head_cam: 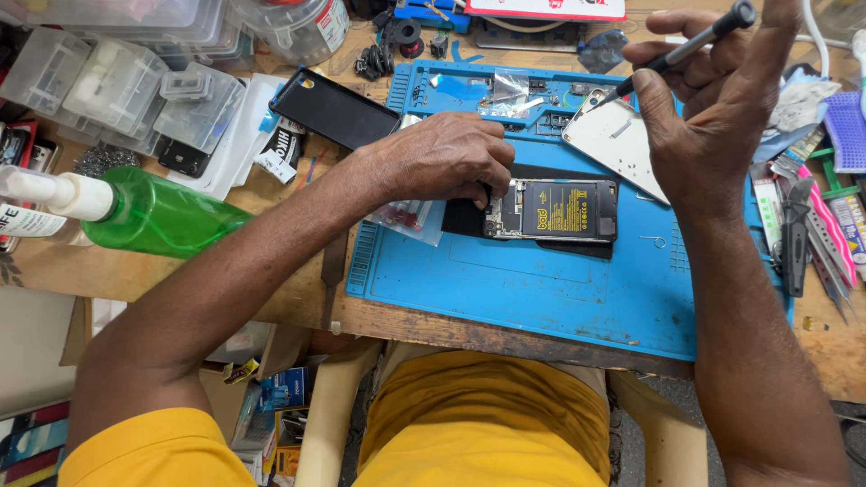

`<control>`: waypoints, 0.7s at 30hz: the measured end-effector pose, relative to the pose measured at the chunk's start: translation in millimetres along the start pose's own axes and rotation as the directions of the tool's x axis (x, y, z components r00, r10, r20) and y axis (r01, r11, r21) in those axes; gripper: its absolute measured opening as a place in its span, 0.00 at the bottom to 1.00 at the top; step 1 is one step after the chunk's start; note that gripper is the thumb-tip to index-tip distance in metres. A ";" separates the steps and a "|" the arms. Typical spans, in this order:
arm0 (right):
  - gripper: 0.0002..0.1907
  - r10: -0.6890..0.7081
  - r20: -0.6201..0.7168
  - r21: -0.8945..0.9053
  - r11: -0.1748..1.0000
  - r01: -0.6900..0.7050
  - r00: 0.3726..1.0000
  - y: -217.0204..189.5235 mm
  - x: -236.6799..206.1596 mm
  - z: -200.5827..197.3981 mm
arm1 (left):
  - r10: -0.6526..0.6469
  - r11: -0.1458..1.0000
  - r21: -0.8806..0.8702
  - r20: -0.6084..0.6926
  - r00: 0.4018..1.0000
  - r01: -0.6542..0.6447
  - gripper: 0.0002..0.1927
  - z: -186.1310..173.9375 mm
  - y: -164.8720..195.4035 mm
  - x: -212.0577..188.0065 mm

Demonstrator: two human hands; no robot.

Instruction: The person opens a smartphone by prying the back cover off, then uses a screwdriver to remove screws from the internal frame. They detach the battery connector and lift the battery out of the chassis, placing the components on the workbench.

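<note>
On the blue repair mat (559, 289), seen from my head camera, the opened phone (550, 210) lies flat with its back cover off, so the black battery (568, 209) and the circuit board at its left end are bare. My left hand (442, 162) rests on that left end, fingers curled down and pinching at the board's edge; whether anything small sits between the fingertips I cannot tell, since the knuckles hide them. My right hand (713, 99) is raised above the mat's far right corner, thumb and fingers closed around a slim precision screwdriver (681, 47) whose tip points down toward the silver back plate (618, 140), which lies loose just beyond the phone. A black phone panel (334, 110) sits off the mat to the left, near a green bottle (153, 215) lying on its side, and clear parts boxes (117, 86) crowd the far left. Tweezers and cutters (807, 239) line the right edge. I judge the opening-up as done, with the board work in hand and reassembly all left to do.
</note>
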State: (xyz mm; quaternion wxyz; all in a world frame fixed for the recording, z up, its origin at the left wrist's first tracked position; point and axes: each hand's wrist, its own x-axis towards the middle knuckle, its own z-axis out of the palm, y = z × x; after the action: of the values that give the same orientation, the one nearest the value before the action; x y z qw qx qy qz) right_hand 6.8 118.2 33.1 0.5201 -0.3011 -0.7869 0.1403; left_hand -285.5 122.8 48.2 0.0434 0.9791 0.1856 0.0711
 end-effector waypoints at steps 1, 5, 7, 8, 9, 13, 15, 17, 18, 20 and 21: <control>0.48 0.001 0.003 0.001 1.000 -0.001 1.000 -0.6 0.2 0.4 | 0.016 1.000 0.012 -0.012 1.000 -0.016 0.11 -0.7 0.1 0.6; 0.48 -0.011 0.010 -0.019 1.000 0.012 1.000 -2.8 0.3 0.7 | 0.066 0.998 0.022 0.037 0.997 -0.067 0.06 -4.6 -1.7 7.8; 0.48 -0.012 0.014 -0.026 1.000 0.013 1.000 -3.0 0.4 1.0 | 0.090 0.996 -0.007 0.123 0.988 -0.090 0.08 -8.1 -4.8 14.4; 0.48 -0.011 0.016 -0.023 1.000 0.012 1.000 -2.8 0.5 1.4 | 0.087 0.996 -0.031 0.150 0.985 -0.083 0.08 -9.0 -5.3 18.6; 0.48 -0.011 0.017 -0.017 1.000 0.011 1.000 -2.6 0.7 1.6 | 0.084 0.996 -0.053 0.176 0.981 -0.076 0.08 -10.0 -6.3 23.1; 0.47 -0.016 0.019 0.006 1.000 0.016 1.000 -0.4 1.8 1.7 | 0.149 0.986 -0.099 0.211 0.966 -0.131 0.09 -11.6 -9.2 36.1; 0.47 -0.022 0.019 0.008 1.000 0.022 1.000 0.9 2.1 0.9 | 0.125 0.989 -0.109 0.257 0.958 -0.100 0.08 -10.6 -9.8 39.8; 0.47 -0.021 0.021 0.013 1.000 0.021 1.000 2.4 2.6 0.3 | 0.119 0.989 -0.118 0.277 0.953 -0.089 0.07 -9.6 -10.6 41.9; 0.47 -0.021 0.024 0.011 1.000 0.021 0.999 3.0 2.6 0.0 | 0.126 0.988 -0.124 0.275 0.953 -0.095 0.07 -9.3 -10.9 42.8; 0.47 -0.027 0.031 0.004 1.000 0.027 0.999 4.3 2.7 -0.2 | 0.129 0.987 -0.128 0.290 0.948 -0.095 0.07 -8.9 -10.7 44.4; 0.48 -0.034 0.035 -0.003 0.999 0.034 0.999 4.9 2.7 -0.2 | 0.125 0.988 -0.123 0.308 0.943 -0.091 0.07 -9.1 -10.5 45.5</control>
State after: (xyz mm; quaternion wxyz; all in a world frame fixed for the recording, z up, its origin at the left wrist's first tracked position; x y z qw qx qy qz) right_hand 7.8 123.7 32.6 0.5079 -0.2859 -0.8012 0.1352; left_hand -248.8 149.9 61.5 0.1209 0.9828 0.1183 -0.0738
